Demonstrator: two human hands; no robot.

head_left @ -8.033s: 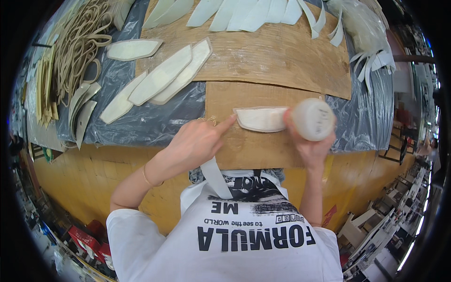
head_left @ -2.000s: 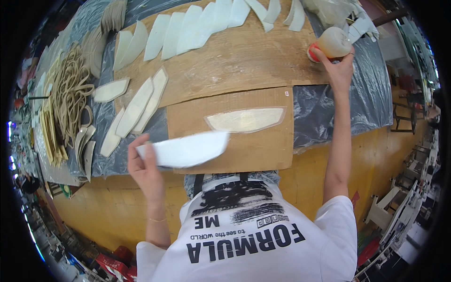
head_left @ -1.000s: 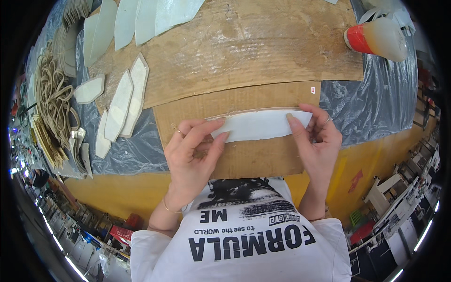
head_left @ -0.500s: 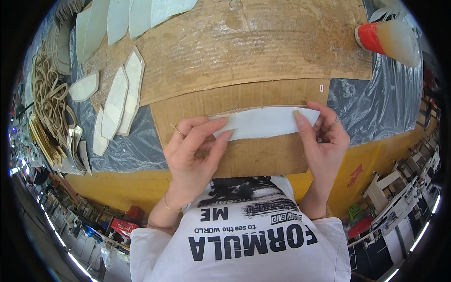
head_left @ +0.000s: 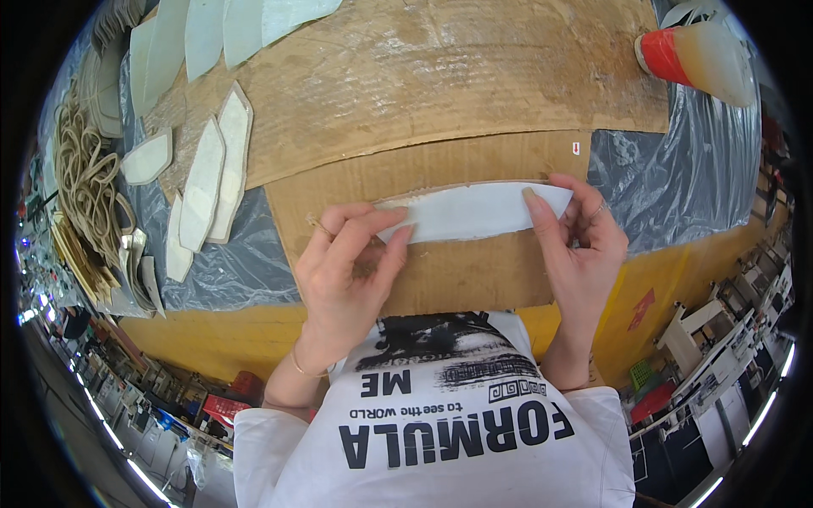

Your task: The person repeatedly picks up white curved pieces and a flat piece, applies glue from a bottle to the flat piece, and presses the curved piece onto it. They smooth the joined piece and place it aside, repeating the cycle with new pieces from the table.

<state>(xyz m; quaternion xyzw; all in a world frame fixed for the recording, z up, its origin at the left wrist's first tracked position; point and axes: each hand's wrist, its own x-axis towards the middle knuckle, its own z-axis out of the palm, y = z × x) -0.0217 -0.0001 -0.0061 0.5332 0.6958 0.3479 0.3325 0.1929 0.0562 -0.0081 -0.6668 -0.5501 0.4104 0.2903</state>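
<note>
Between my hands, just above the brown cardboard [head_left: 474, 275], stretches a long white curved strip [head_left: 474, 212] that tapers at its ends; its material I cannot make out. My left hand [head_left: 351, 262] pinches its left end between thumb and fingers. At the right end, the thumb of my right hand [head_left: 584, 237] presses on top while the fingers curl behind the strip. A thin brownish edge shows along the strip's upper side.
Pale pointed pieces [head_left: 203, 182] lie left on grey plastic sheeting [head_left: 233, 258]. Beyond them are a beige cord bundle [head_left: 89, 182] and scissors [head_left: 134, 262]. Larger pale panels [head_left: 203, 34] lie at the far left. A red-banded cup [head_left: 694, 63] is at the far right.
Both hands keep their hold on the white strip, which sits slightly higher in the picture. The surroundings have shifted a little with the view.
</note>
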